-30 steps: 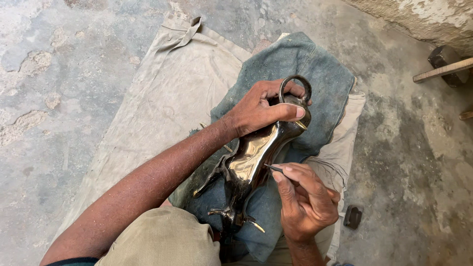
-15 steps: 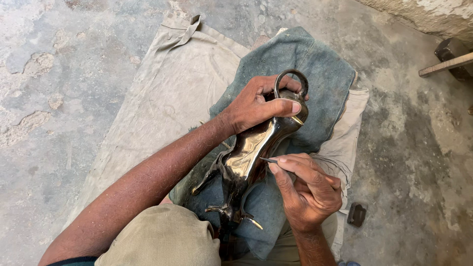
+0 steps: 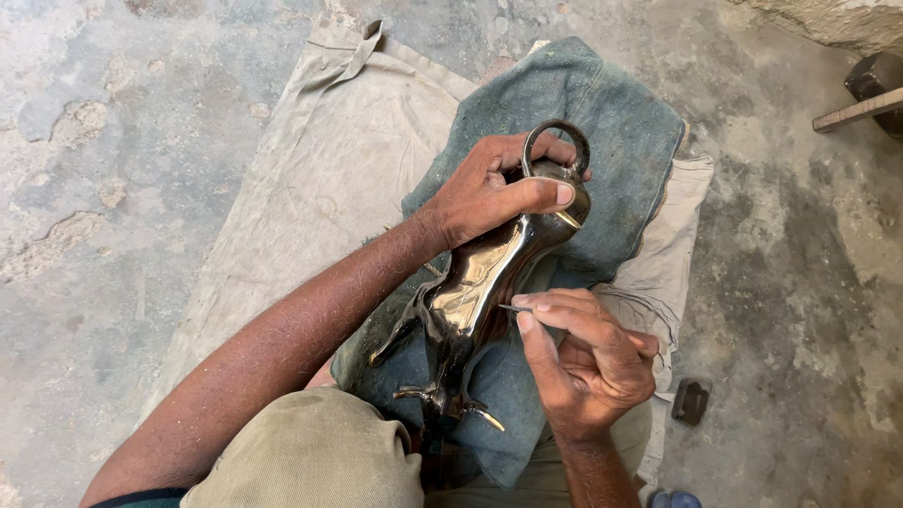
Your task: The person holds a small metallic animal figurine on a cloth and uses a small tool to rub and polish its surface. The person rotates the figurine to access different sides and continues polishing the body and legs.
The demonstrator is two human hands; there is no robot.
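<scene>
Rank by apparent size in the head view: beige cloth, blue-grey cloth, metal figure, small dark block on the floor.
1. beige cloth
2. blue-grey cloth
3. metal figure, held nearer the camera, so somewhat flattered
4. small dark block

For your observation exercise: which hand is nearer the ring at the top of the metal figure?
Left. The left hand grips beside the ring; the right hand is lower down.

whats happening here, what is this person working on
A person sits on the floor with a dark, shiny metal animal figurine lying across a blue-green cloth on their lap. The left hand steadies it near the looped ring end, thumb pressed on top. The right hand pinches a thin pointed tool whose tip touches the figurine's side. A beige cloth lies underneath.
</scene>
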